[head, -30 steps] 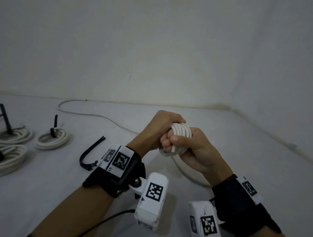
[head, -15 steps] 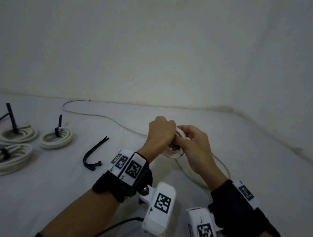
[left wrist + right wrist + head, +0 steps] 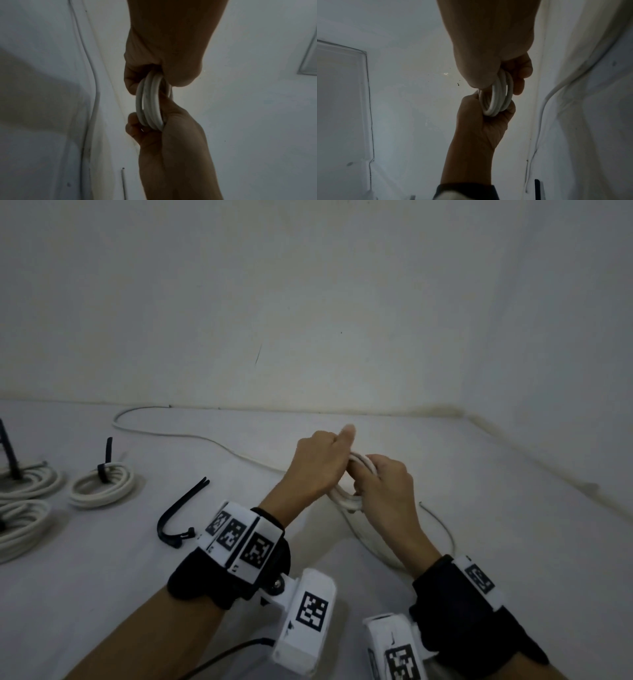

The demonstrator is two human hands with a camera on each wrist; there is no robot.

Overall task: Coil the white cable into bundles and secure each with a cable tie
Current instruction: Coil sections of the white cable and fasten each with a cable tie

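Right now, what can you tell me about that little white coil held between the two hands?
The coil is a small ring of several turns of smooth white round cable, plastic-looking, lying side by side. It is held off the white surface, edge-on to both wrist cameras. The left hand grips one side and the right hand the opposite side, fingers curled round the turns. No tie is visible on it. Loose cable trails from it along the surface.

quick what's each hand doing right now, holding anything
Left hand: closed, fingers curled round the white cable coil.
Right hand: closed, gripping the other side of the same coil.
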